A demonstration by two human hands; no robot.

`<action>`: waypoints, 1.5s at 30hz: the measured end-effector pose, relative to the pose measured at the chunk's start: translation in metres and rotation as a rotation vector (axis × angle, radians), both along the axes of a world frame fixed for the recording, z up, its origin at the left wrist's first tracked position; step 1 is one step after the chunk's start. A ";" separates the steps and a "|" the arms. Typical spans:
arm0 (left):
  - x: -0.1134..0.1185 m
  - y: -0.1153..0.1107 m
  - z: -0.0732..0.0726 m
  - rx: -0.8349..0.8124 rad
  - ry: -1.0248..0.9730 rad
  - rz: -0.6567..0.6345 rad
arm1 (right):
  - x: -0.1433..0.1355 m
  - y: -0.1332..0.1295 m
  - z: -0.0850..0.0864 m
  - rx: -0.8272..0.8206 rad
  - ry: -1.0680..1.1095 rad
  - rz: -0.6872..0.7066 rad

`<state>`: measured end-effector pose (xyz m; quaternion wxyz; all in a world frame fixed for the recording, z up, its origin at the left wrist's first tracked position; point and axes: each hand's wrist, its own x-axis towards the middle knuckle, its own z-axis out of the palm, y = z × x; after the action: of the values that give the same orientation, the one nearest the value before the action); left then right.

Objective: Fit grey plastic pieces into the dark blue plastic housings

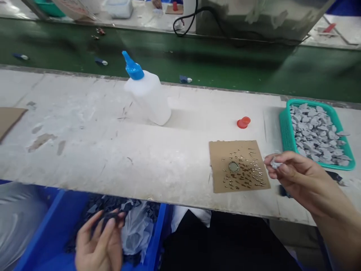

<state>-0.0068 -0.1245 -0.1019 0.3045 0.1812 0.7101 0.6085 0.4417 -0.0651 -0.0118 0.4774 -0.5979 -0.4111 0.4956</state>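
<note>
My right hand (295,175) hovers at the right edge of a brown cardboard square (238,165) dotted with glue drops, pinching a small grey piece (275,163) between thumb and fingers. My left hand (98,241) is down in a blue bin (42,241) below the table edge, its fingers closed on a dark piece (108,219) among several dark parts and a clear plastic bag. A teal basket (284,131) full of grey pieces stands just behind my right hand.
A white squeeze bottle (148,94) with a blue nozzle leans on the white worktable (113,150). A red cap (243,122) lies behind the cardboard. A green conveyor belt (225,64) with a few small parts runs along the far side. Another cardboard piece (8,118) lies at the left edge.
</note>
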 end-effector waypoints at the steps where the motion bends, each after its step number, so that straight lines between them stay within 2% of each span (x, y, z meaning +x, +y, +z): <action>1: 0.024 0.008 0.010 0.041 -0.136 -0.070 | -0.003 0.001 -0.002 -0.019 0.021 0.033; 4: 0.092 0.030 0.026 0.073 -0.415 -0.357 | -0.010 0.001 -0.006 -0.053 0.074 0.106; 7: 0.144 0.049 0.030 0.201 -0.536 -0.677 | -0.017 -0.002 -0.010 -0.047 0.101 0.131; 10: 0.180 0.064 0.033 0.331 -0.525 -0.904 | -0.024 -0.005 -0.014 -0.004 0.073 0.138; 13: 0.198 0.073 0.036 0.421 -0.526 -0.963 | -0.026 -0.008 -0.020 0.020 0.005 0.127; 15: 0.202 0.076 0.037 0.407 -0.514 -0.985 | -0.024 -0.010 -0.021 -0.003 -0.043 0.125; 18: 0.199 0.079 0.036 0.375 -0.392 -1.008 | -0.021 -0.012 -0.019 -0.040 -0.145 0.145; 24: 0.191 0.078 0.028 0.381 -0.209 -1.038 | -0.018 -0.015 -0.018 0.089 -0.817 -0.028; 27: 0.194 0.076 0.025 0.370 -0.336 -1.019 | -0.013 -0.012 -0.024 0.210 -1.093 0.019; 30: 0.195 0.076 0.023 0.414 -0.613 -0.992 | -0.009 -0.002 -0.028 0.558 -1.278 0.193; 32: 0.194 0.076 0.024 0.417 -0.727 -1.000 | -0.009 0.005 -0.028 0.741 -1.281 0.268; 34: 0.190 0.077 0.026 0.357 -0.780 -1.049 | -0.011 0.007 -0.028 0.801 -1.246 0.307; 39: 0.183 0.077 0.031 0.161 -0.760 -1.088 | -0.014 0.002 -0.032 0.677 -1.153 0.395; 45: 0.186 0.074 0.028 0.207 -0.730 -1.015 | -0.011 0.003 -0.042 0.663 -1.124 0.456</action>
<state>0.1796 -0.0502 -0.0735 0.7584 0.3047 0.3237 0.4766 0.4307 -0.0622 -0.0535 0.2333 -0.4854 -0.8413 0.0468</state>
